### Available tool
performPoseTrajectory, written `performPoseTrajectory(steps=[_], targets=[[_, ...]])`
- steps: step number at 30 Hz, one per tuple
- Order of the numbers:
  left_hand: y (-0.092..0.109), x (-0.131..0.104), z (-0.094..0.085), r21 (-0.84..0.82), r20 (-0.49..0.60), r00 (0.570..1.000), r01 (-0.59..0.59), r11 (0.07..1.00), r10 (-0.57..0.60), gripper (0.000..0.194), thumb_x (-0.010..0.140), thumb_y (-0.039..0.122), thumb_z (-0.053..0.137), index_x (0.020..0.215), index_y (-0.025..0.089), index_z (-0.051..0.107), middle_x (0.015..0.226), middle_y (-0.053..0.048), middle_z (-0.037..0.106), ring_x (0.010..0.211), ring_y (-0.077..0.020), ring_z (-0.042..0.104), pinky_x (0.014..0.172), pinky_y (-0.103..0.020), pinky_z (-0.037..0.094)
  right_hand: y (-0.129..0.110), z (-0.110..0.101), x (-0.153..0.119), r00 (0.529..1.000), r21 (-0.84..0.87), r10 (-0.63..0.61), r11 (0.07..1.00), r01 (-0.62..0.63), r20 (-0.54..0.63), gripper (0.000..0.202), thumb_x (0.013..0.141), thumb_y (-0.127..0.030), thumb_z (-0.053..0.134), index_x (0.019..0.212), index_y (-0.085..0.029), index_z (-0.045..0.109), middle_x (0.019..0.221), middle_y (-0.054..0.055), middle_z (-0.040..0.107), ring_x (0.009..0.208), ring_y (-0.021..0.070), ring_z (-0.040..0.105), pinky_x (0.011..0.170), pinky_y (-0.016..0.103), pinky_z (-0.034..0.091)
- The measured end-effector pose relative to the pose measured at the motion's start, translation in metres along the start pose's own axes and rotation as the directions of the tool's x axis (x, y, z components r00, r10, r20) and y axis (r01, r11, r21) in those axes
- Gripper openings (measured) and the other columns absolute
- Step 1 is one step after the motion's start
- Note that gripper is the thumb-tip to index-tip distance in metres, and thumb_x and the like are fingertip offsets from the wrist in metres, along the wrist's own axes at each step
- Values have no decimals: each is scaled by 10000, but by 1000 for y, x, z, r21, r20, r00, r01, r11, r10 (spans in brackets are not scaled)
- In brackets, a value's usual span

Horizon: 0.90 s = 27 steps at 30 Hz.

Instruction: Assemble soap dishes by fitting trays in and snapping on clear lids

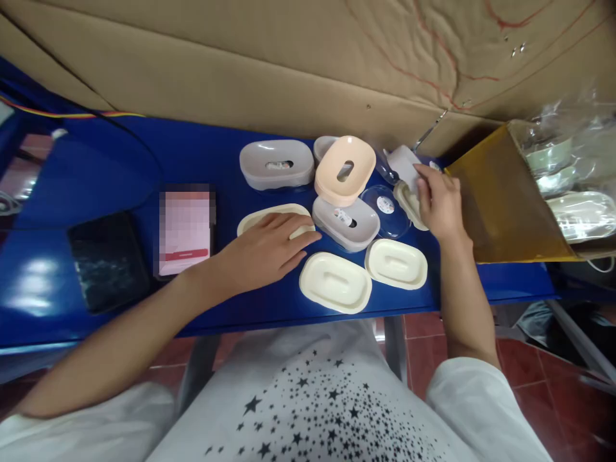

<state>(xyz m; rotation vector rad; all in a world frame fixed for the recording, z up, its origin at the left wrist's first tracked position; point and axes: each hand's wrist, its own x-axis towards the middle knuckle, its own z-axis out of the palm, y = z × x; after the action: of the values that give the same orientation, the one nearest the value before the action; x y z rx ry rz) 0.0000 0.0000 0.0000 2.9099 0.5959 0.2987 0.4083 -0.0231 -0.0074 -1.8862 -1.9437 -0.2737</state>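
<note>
My left hand (pixel 262 250) lies flat over a cream oval dish (pixel 250 217), its fingers stretched out and apart, covering much of the dish. Over on the right, my right hand (pixel 440 199) has its thumb and index finger apart. The index fingertip is at a whitish piece (pixel 403 162), and the thumb is by a tilted cream dish (pixel 407 202). Two more cream oval dishes, one in front (pixel 335 282) and another to its right (pixel 396 264), lie near the table edge. Between my hands, a peach slotted dish (pixel 345 168) leans on a grey slotted dish (pixel 346 221).
Another grey slotted dish (pixel 276 163) stands at the back. A clear lid (pixel 387 212) bears a round sticker. The cardboard box (pixel 510 199) at right holds wrapped dishes (pixel 584 215). A phone (pixel 185 234) and a dark tablet-like slab (pixel 110 260) lie left on the blue table (pixel 192 151).
</note>
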Motion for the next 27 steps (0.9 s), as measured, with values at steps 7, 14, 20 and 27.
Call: performPoseTrajectory(steps=[7, 14, 20, 27], targets=[[9, 2, 4, -57, 1, 997, -76, 995, 77, 483, 1090, 280, 616, 1560, 173, 584, 1701, -230, 480, 1580, -398, 475, 1302, -627, 422, -56, -15, -11, 980, 134, -200, 971, 198, 0, 410, 1153, -404, 429, 1427, -245, 689, 1448, 136, 748, 1387, 354, 662, 1171, 589, 453], [10, 4, 11, -44, 4, 991, -133, 990, 133, 455, 1085, 436, 648, 1472, 198, 621, 1555, -208, 586, 1454, -383, 568, 1280, -605, 414, -100, -16, -29, 798, 394, -571, 790, 470, 194, 429, 1094, -548, 651, 1381, -239, 734, 1358, 106, 798, 1273, 313, 728, 1120, 519, 496], [17, -2, 14, -123, 100, 974, -192, 974, 204, 650, 900, 560, 887, 1394, 193, 678, 1504, -181, 629, 1392, -396, 605, 1293, -597, 367, -86, -38, -28, 881, 354, -462, 844, 404, 97, 280, 1081, -448, 694, 1225, -224, 782, 997, 62, 825, 942, 258, 769, 944, 450, 571], [13, -3, 16, -106, 127, 973, -181, 978, 194, 556, 977, 605, 789, 1309, 168, 705, 1492, -193, 637, 1356, -395, 628, 1291, -621, 355, -78, -57, -31, 913, 224, -407, 894, 388, 43, 257, 1046, -483, 737, 1142, -247, 773, 848, 18, 782, 823, 243, 741, 895, 437, 555]])
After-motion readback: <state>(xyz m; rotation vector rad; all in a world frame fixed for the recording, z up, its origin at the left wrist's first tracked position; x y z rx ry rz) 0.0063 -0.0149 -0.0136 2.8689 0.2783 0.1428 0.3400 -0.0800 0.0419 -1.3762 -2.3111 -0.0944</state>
